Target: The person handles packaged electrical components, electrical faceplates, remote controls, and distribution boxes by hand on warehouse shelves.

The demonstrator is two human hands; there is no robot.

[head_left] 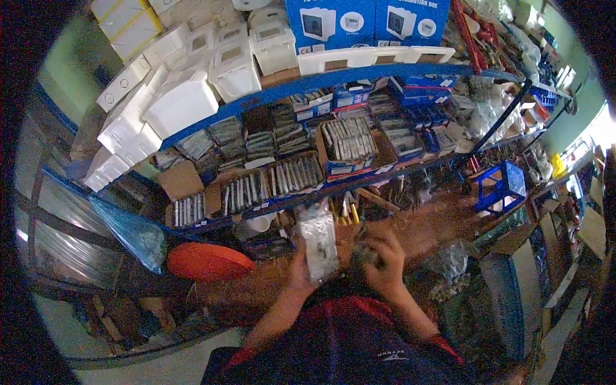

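My left hand is closed round the side of a pale, shiny plastic-wrapped packet, which stands tilted in front of my chest. To its right, my right hand has its fingers curled round a small dark object, blurred and too unclear to name. A short gap separates the two hands. Both are over the near edge of a brown wooden bench. Some yellow-handled tools lie just beyond the packet.
Above the bench, a blue-edged shelf holds open cartons of wrapped packs. White plastic boxes stand on the upper shelf. A red round object is at the left, a blue metal frame at the right.
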